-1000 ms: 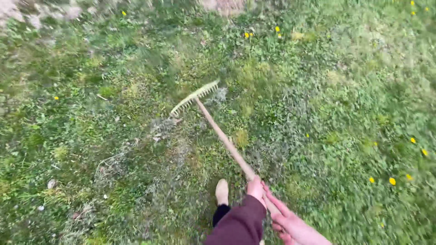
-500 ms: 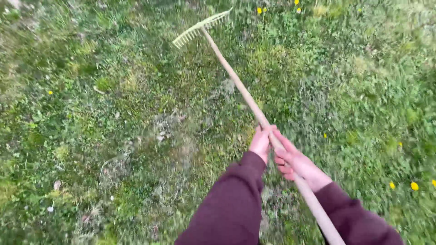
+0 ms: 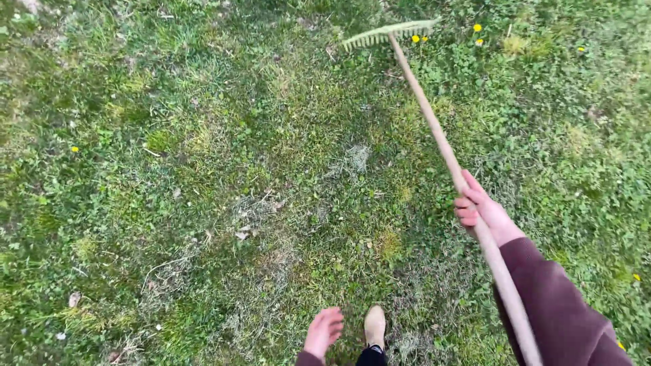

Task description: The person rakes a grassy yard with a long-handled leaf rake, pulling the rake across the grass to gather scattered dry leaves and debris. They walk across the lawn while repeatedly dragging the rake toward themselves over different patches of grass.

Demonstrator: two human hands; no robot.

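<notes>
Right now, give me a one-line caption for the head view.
Right hand grips a wooden rake stretched across grass; left hand hangs free beside a shoe.

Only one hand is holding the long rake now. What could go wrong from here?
The right hand alone grips the wooden rake mid-handle while the left hand hangs free, so the far head may wobble or twist. The tines lie beside the yellow flowers and could tear them. The shoe stands on patchy grass, possibly uneven.

A wooden rake (image 3: 434, 129) is gripped mid-handle by the right hand (image 3: 483, 213), its toothed head laid on the grass (image 3: 169, 169) near yellow flowers (image 3: 477, 28). The left hand (image 3: 323, 331) is held low and empty, beside a beige shoe (image 3: 374, 326). A dry clump (image 3: 354, 160) is seen mid-lawn.
</notes>
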